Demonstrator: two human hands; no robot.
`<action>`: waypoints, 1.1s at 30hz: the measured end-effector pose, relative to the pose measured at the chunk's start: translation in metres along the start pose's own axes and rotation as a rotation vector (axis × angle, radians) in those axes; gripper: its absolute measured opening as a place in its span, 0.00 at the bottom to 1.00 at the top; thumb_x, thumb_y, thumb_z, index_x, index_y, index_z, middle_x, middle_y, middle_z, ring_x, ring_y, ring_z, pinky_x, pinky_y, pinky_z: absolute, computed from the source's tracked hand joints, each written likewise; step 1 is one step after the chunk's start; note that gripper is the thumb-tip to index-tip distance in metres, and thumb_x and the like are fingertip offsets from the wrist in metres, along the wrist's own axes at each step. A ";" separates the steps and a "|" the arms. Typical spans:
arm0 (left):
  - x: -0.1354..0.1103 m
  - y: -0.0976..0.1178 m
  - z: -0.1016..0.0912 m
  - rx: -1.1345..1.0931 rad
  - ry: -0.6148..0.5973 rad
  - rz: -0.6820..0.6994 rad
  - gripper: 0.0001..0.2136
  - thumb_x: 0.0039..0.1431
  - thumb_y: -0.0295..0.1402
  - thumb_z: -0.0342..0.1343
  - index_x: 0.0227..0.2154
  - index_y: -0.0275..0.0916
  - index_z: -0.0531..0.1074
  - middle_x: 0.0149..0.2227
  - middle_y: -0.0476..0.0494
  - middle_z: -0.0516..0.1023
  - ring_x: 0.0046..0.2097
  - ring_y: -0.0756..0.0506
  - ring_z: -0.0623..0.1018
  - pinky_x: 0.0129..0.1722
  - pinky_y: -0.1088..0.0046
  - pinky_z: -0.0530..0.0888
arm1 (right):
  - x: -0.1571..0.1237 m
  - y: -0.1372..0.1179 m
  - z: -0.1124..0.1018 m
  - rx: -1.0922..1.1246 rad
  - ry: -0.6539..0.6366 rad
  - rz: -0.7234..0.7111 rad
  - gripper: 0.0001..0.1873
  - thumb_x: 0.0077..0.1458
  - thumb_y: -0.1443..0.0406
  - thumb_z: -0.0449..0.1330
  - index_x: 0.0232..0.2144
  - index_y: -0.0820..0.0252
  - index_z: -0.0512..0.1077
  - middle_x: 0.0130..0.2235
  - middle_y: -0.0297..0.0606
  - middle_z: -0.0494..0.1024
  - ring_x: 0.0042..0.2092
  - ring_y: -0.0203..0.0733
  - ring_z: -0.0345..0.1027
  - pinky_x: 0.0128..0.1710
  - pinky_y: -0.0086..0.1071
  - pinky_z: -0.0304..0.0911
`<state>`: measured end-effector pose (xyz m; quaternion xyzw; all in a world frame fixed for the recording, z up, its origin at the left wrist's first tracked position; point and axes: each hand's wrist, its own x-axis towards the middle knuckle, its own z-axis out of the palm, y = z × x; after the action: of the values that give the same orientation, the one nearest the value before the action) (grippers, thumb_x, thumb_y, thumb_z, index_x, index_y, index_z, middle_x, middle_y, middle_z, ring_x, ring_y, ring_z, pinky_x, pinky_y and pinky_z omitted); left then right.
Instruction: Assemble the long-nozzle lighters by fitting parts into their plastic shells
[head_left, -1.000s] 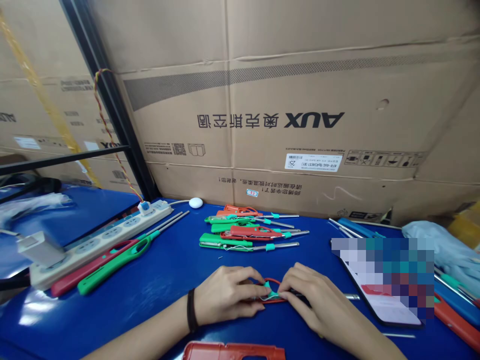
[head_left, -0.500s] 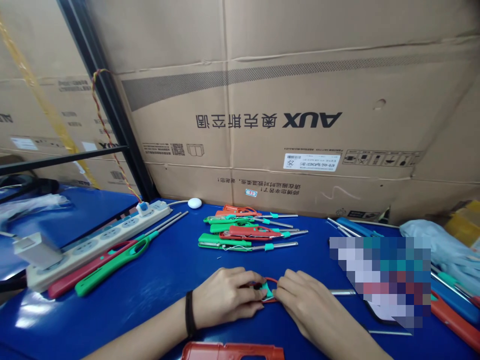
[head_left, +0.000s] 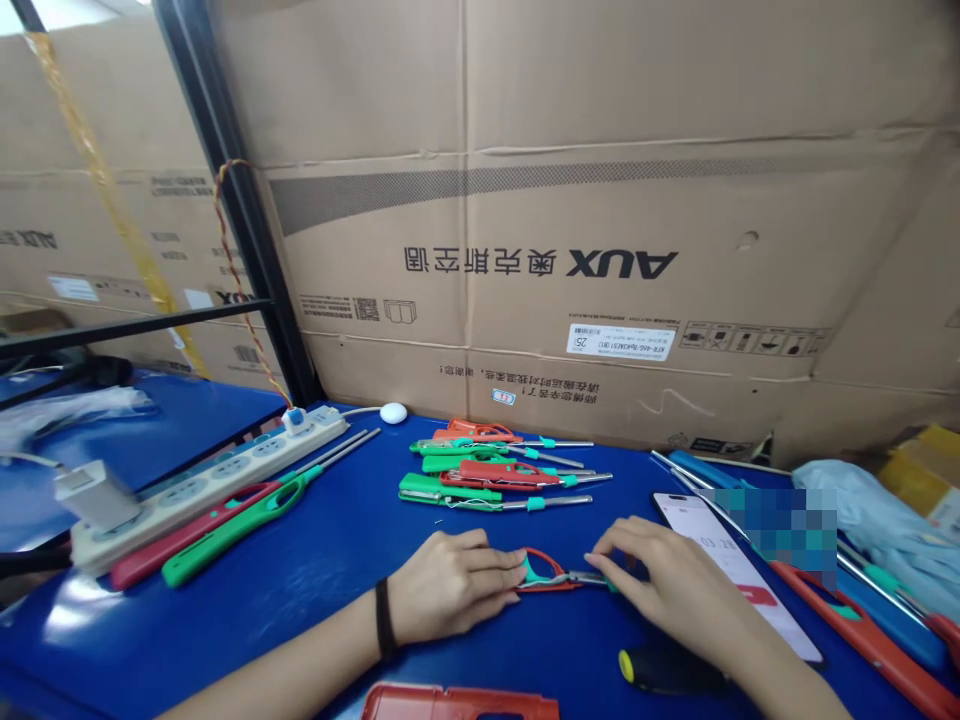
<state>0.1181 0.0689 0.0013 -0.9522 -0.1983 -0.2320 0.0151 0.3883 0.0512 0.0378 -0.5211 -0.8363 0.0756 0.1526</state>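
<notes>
An opened red lighter [head_left: 551, 583], the long-nosed kind, lies on the blue tabletop with a teal trigger and a metal rod [head_left: 577, 577] pointing right. My left hand [head_left: 461, 588] is closed over its handle end, fingers pressed on the shell, hiding most of it. At the rod, my right hand [head_left: 660, 580] has thumb and forefinger brought together in a pinch; what is between the tips is too small to tell. A loose red shell half [head_left: 457, 703] lies at the front edge of view. Beneath my right wrist is a black handle with a yellow end [head_left: 667, 670].
Several opened green and red lighters [head_left: 502, 470] lie in a row at the back. To the left, a power strip [head_left: 210, 480] has two whole lighters [head_left: 247, 515] beside it. A phone [head_left: 739, 570] and more lighters [head_left: 862, 620] lie to the right. Cardboard [head_left: 540, 200] stands behind.
My right hand has moved right, off the lighter's trigger area to its rod. My left hand stays on the handle. The phone and black handle now show more; the view has shifted slightly.
</notes>
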 end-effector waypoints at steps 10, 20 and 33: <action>0.000 0.002 -0.023 -0.013 0.128 -0.031 0.10 0.62 0.32 0.54 0.46 0.42 0.74 0.47 0.44 0.77 0.47 0.44 0.75 0.49 0.66 0.72 | -0.001 -0.016 0.004 0.047 -0.007 -0.065 0.06 0.57 0.64 0.59 0.28 0.54 0.73 0.31 0.32 0.76 0.36 0.43 0.70 0.35 0.33 0.61; -0.032 0.039 -0.052 -0.060 -0.072 -0.227 0.09 0.63 0.29 0.53 0.43 0.46 0.74 0.44 0.48 0.77 0.47 0.47 0.75 0.63 0.54 0.54 | 0.001 -0.027 0.013 0.130 0.020 -0.202 0.06 0.58 0.69 0.58 0.36 0.54 0.74 0.38 0.34 0.76 0.42 0.42 0.67 0.42 0.34 0.60; -0.058 0.058 -0.048 -0.177 -0.018 -0.385 0.11 0.62 0.28 0.51 0.46 0.41 0.73 0.34 0.46 0.80 0.33 0.48 0.77 0.32 0.78 0.72 | -0.008 -0.049 0.026 0.416 -0.199 -0.156 0.04 0.51 0.65 0.65 0.32 0.52 0.76 0.32 0.29 0.77 0.37 0.37 0.71 0.38 0.26 0.62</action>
<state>0.0727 -0.0122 0.0225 -0.8963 -0.3558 -0.2387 -0.1148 0.3417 0.0229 0.0255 -0.4020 -0.8515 0.2853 0.1787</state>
